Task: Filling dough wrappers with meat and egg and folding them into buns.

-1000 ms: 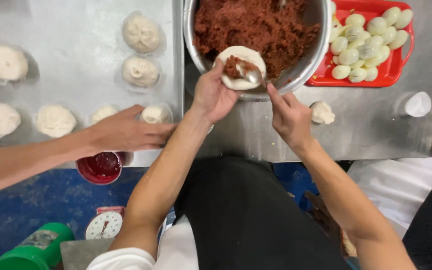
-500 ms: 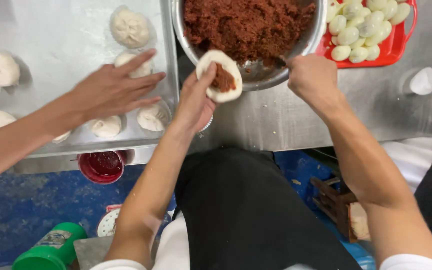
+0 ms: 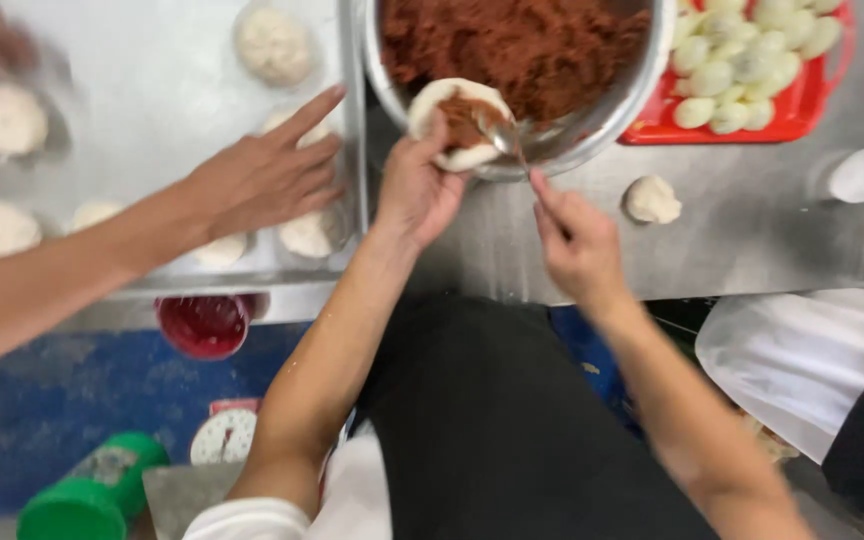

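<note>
Steel surface (image 3: 752,240) fills the head view; its far edge is cut off. One metal bowl (image 3: 592,125) holds reddish-brown filling (image 3: 522,45); one red tray (image 3: 802,110) holds pale dough balls. The left hand (image 3: 417,190) cups a dough round (image 3: 457,120) at the bowl's rim. The right hand (image 3: 577,240) pinches a spoon (image 3: 507,140). Another person's hand (image 3: 262,175) hides dough on a blurred tray (image 3: 162,90).

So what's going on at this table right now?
Someone is filling dough. Their left hand cups a flat dough round at the edge of a metal bowl of reddish-brown filling, while the right hand works a spoon into it. Another person's hand reaches over a steel tray of finished dough pieces.
</note>
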